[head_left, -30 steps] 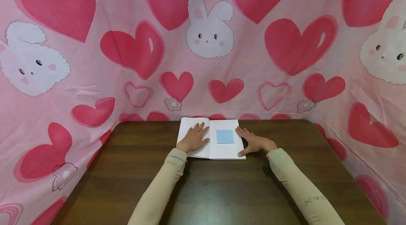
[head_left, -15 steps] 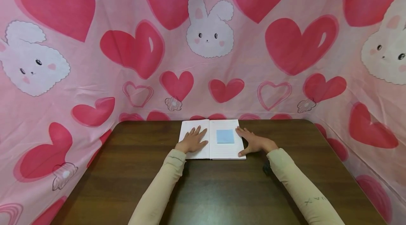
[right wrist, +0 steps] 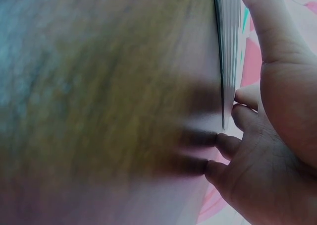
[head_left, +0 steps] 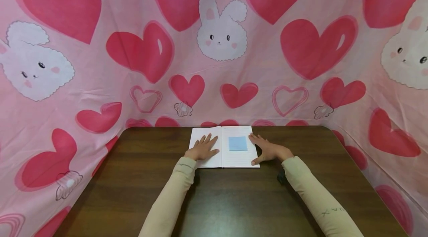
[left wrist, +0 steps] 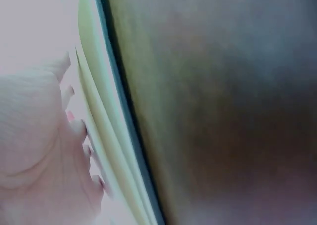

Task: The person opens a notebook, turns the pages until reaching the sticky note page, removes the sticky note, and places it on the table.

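Observation:
An open notebook (head_left: 234, 159) lies flat near the far edge of the table, with lined white pages. On its right page sits a light blue sticky note pad (head_left: 237, 143). My left hand (head_left: 202, 149) rests with spread fingers on the left page. My right hand (head_left: 269, 149) is at the notebook's right edge, thumb on the lower corner and fingers along the side. The right wrist view shows the page edges (right wrist: 229, 51) beside the thumb and fingers, some fingertips down at the table. In the left wrist view the palm (left wrist: 34, 145) is close over the pages.
The dark brown wooden table (head_left: 220, 203) spreads in front of and on both sides of the notebook. A pink curtain (head_left: 214, 73) with hearts and rabbits encloses the back and sides. A small dark object (head_left: 281, 177) shows beneath the right wrist.
My left hand has slid slightly down and left on the left page, which has settled lower at its outer edge. My right hand and the blue note have stayed put.

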`<state>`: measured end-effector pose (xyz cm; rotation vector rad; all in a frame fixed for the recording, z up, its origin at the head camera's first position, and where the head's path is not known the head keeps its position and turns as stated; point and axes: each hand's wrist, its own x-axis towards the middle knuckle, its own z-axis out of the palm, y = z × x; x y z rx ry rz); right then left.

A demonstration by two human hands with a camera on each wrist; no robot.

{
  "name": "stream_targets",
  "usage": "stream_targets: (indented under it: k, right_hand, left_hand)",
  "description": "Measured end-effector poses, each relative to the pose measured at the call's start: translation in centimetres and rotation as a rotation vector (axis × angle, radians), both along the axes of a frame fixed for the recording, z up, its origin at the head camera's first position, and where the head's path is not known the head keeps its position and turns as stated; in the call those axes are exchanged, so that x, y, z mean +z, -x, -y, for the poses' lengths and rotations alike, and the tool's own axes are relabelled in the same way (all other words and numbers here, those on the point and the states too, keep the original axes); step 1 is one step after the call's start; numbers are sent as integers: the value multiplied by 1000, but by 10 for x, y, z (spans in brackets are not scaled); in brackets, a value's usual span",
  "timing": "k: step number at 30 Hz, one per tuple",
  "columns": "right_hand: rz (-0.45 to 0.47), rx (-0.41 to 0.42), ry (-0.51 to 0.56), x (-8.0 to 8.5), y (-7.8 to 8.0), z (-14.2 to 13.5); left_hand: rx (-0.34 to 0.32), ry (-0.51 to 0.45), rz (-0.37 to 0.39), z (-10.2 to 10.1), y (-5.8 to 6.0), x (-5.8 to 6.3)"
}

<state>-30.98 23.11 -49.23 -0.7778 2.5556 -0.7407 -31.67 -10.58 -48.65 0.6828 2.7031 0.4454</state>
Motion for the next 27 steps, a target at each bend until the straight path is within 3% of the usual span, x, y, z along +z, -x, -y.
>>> stream_targets:
  k: [14,19,27]
  right_hand:
    - [-3,4,-10,6,-3,2]
    - [-19,-16,-59,10,-5,5]
    - [-154,-2,-105,19,-10,25]
  left_hand:
    - [23,-6,22,-3,1,-3]
    - [24,-13,25,-3,1,-2]
    - [31,-37,21,-1,1,-1]
